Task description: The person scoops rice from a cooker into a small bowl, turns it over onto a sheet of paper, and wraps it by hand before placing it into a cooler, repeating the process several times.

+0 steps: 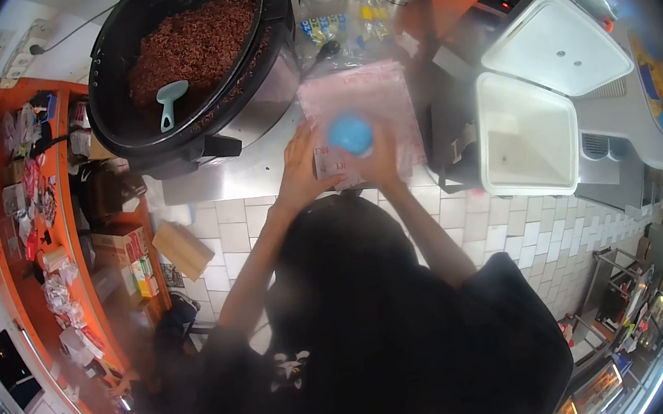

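Commercial food-prep kitchen, small shop type.
Big cooker (277,98) holding reddish-brown grain, spatula (170,102) resting in it; metal counter (216,180) supporting it; white lidded bin (527,133) standing open; orange shelving (57,199) carrying boxes, packets; pale tiles (228,240) covering floor.

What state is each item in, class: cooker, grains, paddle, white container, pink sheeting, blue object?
Cooker, open
Grains, heaped inside
Paddle, resting on them
White container, open
Pink sheeting, laid flat
Blue object, too blurred to tell
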`<state>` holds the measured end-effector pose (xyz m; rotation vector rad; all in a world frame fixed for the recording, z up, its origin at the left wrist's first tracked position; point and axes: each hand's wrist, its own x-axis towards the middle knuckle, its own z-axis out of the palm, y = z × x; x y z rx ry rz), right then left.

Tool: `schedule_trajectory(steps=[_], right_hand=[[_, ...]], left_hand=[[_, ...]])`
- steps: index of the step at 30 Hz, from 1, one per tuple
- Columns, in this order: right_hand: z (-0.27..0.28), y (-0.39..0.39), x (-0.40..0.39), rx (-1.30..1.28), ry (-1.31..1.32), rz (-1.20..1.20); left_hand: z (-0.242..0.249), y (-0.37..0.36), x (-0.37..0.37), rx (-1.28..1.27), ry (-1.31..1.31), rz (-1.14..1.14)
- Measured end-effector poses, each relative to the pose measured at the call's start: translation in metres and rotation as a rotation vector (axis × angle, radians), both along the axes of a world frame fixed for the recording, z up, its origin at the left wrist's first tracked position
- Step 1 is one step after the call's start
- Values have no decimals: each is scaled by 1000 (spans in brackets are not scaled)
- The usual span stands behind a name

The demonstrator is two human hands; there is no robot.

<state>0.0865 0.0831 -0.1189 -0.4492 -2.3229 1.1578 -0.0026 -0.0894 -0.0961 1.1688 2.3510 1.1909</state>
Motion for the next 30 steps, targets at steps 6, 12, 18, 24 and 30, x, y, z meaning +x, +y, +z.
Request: schedule_trajectory(steps=[6, 12, 18, 24, 30], right_hand=[[4, -13, -18, -379, 62, 335], [-91, 106, -76, 192, 6, -59], [-37, 127, -101, 540, -673, 165], [-20, 139, -123, 620, -720, 509], [-69, 167, -106, 763, -582, 427]], left_hand=[[-12, -48, -1, 149, -179, 176], [-36, -54, -36, -641, 266, 83], [-36, -6, -28, -543, 436, 86], [-70, 118, -89, -122, 555, -32], [-80, 148, -133, -455, 143, -367]])
